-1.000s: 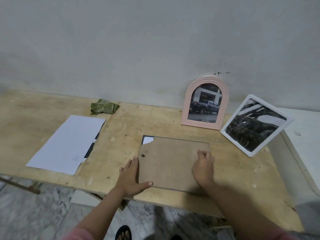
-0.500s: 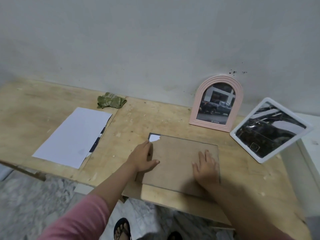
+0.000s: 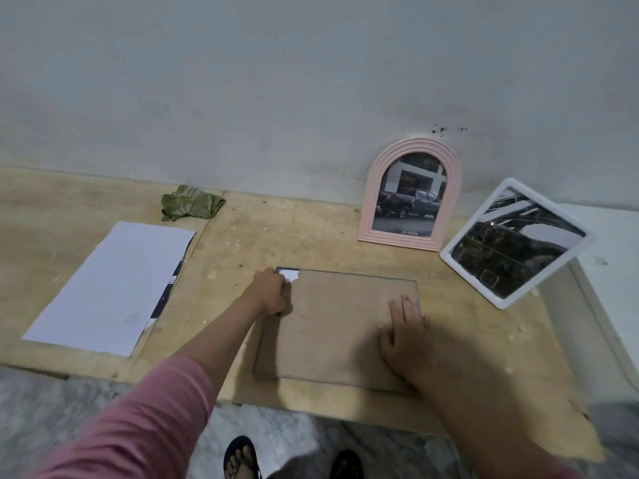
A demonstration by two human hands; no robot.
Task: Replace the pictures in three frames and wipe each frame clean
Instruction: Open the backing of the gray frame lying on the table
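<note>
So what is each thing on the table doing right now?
Face-down frame: flat, backing up.
Left hand: curled at its corner.
Right hand: flat on backing.
Pink arched frame: upright against wall.
White frame: propped, tilted.
Green cloth: crumpled.
White paper: flat.

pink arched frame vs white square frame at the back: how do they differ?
The pink arched frame stands straight on its flat base against the wall; the white frame sits turned on a corner, diamond-like. The pink one shows a parked dark pickup outside a building, the white one a dark close-up, subject unclear. Arched top against rounded-corner rectangle. Both are propped up at the back of the wooden table, pictures facing forward.
</note>
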